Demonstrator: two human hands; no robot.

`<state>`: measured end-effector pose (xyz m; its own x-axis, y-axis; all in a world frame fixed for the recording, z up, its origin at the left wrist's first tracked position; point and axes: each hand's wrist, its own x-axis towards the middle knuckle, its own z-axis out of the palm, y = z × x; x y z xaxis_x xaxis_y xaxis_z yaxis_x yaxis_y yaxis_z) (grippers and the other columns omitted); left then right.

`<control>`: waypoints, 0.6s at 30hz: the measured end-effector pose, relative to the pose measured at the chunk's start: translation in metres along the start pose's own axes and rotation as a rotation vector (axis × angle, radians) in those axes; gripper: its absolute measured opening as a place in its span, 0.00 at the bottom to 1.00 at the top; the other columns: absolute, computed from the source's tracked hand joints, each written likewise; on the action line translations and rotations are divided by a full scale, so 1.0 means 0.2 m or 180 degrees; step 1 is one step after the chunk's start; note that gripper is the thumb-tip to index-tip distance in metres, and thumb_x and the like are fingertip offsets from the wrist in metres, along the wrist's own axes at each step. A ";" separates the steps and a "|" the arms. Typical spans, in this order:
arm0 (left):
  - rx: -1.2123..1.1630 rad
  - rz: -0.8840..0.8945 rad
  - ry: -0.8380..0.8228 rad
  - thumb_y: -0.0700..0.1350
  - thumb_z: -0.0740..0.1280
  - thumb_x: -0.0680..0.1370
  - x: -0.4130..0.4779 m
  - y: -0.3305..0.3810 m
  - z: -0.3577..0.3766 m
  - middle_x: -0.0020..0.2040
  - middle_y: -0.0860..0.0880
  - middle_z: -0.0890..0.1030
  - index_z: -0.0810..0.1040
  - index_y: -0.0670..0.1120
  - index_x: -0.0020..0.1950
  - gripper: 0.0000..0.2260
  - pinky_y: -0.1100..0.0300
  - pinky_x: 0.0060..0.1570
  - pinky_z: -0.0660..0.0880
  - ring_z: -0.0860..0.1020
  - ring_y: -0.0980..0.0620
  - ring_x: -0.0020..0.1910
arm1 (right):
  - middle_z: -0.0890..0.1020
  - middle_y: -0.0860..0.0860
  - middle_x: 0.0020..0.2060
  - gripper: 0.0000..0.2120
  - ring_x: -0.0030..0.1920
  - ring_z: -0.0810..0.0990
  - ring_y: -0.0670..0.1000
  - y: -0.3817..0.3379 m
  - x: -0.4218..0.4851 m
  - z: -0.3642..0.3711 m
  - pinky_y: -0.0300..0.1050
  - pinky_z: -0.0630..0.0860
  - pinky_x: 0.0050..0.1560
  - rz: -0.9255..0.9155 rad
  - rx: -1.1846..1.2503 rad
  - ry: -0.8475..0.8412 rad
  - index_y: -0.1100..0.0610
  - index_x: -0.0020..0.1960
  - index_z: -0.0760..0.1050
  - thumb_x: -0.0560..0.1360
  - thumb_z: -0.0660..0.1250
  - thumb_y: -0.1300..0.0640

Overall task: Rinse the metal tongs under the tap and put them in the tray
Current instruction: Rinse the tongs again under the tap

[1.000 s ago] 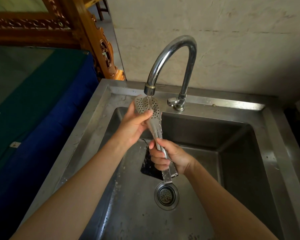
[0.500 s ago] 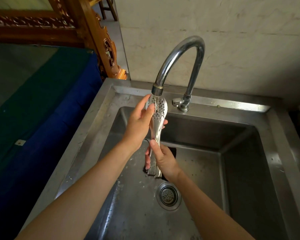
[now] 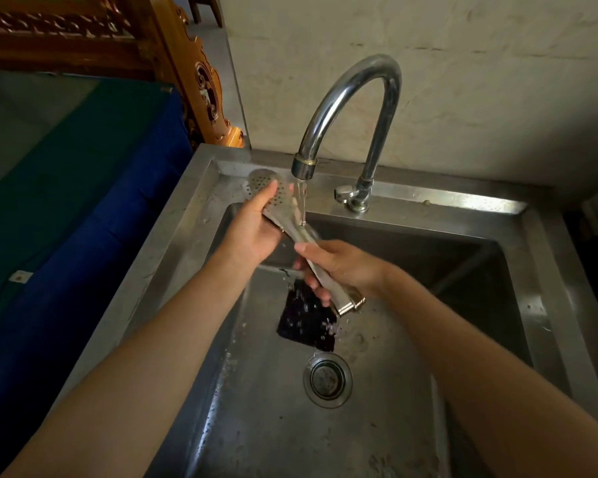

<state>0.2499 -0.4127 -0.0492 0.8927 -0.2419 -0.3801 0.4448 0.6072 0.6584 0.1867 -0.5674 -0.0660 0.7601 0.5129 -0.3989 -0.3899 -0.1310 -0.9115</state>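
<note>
The metal tongs (image 3: 299,232) slant from upper left to lower right over the steel sink (image 3: 411,198). Their perforated heads (image 3: 261,182) point up and to the left of the spout. My left hand (image 3: 252,232) wraps the tongs just below the heads. My right hand (image 3: 339,267) grips the handle end, whose hinge sticks out at lower right. A thin stream of water (image 3: 302,201) falls from the curved chrome tap (image 3: 353,94) onto the middle of the tongs. No tray is in view.
A dark square piece (image 3: 306,326) lies on the wet sink floor, with the round drain (image 3: 327,379) just below it. The tap's handle (image 3: 344,194) sits on the back ledge. Blue and green cloth (image 3: 83,201) covers a surface to the left, beside carved wooden furniture (image 3: 201,81).
The tongs have tilted from nearly upright to slanted, with their heads swung left out of the stream. The water now hits their middle. My right hand moved right along the handle.
</note>
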 end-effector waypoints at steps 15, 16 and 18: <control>-0.1287 0.0686 0.1513 0.43 0.54 0.81 0.12 0.39 -0.20 0.42 0.44 0.75 0.68 0.47 0.54 0.05 0.53 0.40 0.76 0.76 0.49 0.37 | 0.78 0.62 0.55 0.09 0.41 0.85 0.56 -0.28 0.18 -0.02 0.40 0.82 0.36 -0.0058 0.1748 0.0796 0.67 0.52 0.75 0.79 0.58 0.63; -0.1304 0.0638 0.1635 0.44 0.53 0.81 0.12 0.39 -0.22 0.40 0.46 0.74 0.68 0.47 0.54 0.05 0.54 0.38 0.75 0.75 0.50 0.35 | 0.79 0.62 0.52 0.10 0.41 0.85 0.55 -0.28 0.19 0.00 0.41 0.82 0.36 -0.0046 0.1714 0.0820 0.65 0.51 0.76 0.79 0.57 0.61; -0.1389 0.0546 0.1860 0.44 0.51 0.81 0.13 0.41 -0.26 0.36 0.47 0.70 0.67 0.47 0.50 0.06 0.56 0.36 0.72 0.71 0.51 0.31 | 0.80 0.59 0.50 0.12 0.42 0.85 0.54 -0.29 0.21 0.03 0.42 0.83 0.40 -0.0025 0.1551 0.0800 0.65 0.55 0.74 0.80 0.57 0.58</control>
<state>0.3055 -0.3310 -0.0387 0.7094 0.2508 -0.6586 0.1255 0.8747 0.4682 0.2373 -0.5329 -0.0287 0.8415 0.2860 -0.4584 -0.5340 0.3108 -0.7863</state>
